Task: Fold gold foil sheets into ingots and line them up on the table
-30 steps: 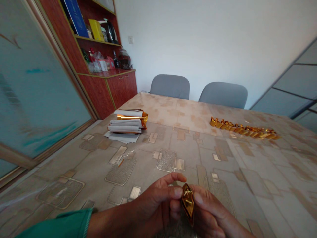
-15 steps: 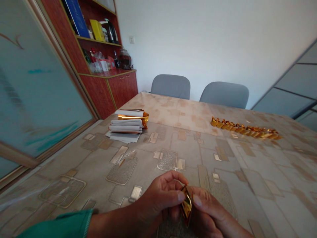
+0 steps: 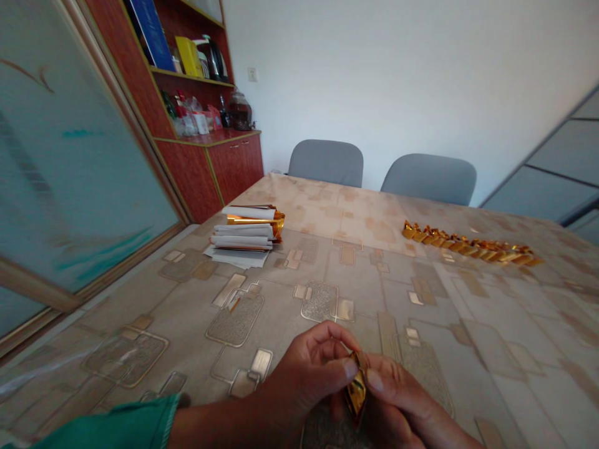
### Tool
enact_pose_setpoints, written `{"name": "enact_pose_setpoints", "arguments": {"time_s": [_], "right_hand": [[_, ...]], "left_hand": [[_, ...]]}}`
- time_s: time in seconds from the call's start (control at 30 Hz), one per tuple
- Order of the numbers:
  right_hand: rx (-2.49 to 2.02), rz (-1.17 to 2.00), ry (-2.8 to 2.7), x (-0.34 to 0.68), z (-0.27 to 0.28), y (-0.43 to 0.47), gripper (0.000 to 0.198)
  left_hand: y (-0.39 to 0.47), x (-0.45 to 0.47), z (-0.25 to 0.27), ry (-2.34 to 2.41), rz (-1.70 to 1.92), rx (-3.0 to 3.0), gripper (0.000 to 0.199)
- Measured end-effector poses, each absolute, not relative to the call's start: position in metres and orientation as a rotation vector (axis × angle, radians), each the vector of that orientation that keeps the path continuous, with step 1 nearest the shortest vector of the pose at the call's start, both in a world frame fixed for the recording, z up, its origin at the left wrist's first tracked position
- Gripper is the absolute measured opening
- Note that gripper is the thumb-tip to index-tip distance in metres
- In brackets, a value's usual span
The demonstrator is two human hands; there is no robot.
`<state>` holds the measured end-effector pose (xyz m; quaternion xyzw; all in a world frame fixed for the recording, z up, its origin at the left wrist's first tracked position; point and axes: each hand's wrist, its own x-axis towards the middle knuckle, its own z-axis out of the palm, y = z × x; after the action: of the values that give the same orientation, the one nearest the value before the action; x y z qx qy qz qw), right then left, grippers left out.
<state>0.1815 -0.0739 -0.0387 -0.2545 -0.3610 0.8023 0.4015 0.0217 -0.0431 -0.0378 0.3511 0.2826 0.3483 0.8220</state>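
Left hand (image 3: 311,377), right hand (image 3: 397,390), both grips pinched on folded gold piece (image 3: 357,394), seemingly foil paper

Two grey chairs (image 3: 326,163) are standing far off, before a white wall (image 3: 397,75).
At far left, a red cabinet (image 3: 241,163) is holding a kettle (image 3: 216,61) and a yellow box (image 3: 188,57).

The left hand (image 3: 311,371) and right hand (image 3: 400,393) pinch folded gold foil (image 3: 357,394). A paper stack (image 3: 244,236) and row of gold pieces (image 3: 468,245) lie beyond
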Motion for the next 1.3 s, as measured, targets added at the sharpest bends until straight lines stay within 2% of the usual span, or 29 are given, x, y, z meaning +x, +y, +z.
{"name": "enact_pose_setpoints", "arguments": {"time_s": [0.6,0.77,0.93,1.1,1.3], "right_hand": [[-0.591,2.053,-0.860,0.189,-0.042,-0.076,0.056],[-0.558,2.063,-0.830,0.185,-0.040,-0.075,0.055],[-0.569,2.077,-0.845,0.184,-0.041,-0.074,0.054],[-0.613,2.100,-0.740,0.188,-0.042,-0.073,0.047],[-0.699,2.023,-0.764,0.189,-0.035,-0.072,0.040]], "left_hand": [[-0.044,0.019,-0.033,0.521,0.682,0.596,0.039],[-0.042,0.020,-0.039,0.505,0.643,0.632,0.046],[-0.042,0.020,-0.036,0.583,0.656,0.633,0.041],[-0.043,0.016,-0.030,0.477,0.613,0.484,0.033],[-0.042,0.015,-0.032,0.521,0.693,0.492,0.036]]}}
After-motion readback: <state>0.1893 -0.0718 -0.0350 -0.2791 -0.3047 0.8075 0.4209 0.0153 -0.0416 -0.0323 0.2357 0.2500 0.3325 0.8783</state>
